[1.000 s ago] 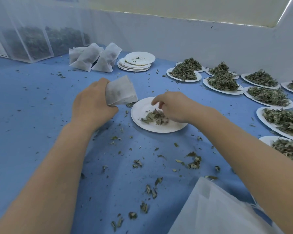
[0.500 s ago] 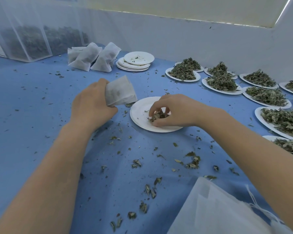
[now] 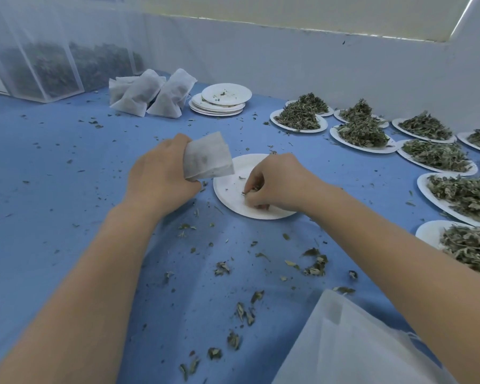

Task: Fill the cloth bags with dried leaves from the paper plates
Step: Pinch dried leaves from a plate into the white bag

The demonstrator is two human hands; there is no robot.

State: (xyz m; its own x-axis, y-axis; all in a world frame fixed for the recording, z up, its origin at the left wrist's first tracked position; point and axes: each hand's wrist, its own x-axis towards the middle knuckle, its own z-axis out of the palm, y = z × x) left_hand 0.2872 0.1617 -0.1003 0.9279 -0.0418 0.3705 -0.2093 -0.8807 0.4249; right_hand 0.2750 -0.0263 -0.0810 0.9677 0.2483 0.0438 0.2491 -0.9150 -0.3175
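Two hands, left hand (image 3: pixel 161 176) gripping cloth bag (image 3: pixel 208 156), no legible writing

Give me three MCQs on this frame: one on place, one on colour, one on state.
1. Where is the stack of empty plates?
A. right of the filled bags
B. under the left hand
C. by the near edge

2. Colour of the table cover?
A. green
B. blue
C. red

3. What is the right hand doing?
A. lying flat and open
B. holding a bag
C. pinching leaves on the plate

A: the stack sits just right of the bags.
B: the cover is blue.
C: curled fingers hold leaves above the plate.
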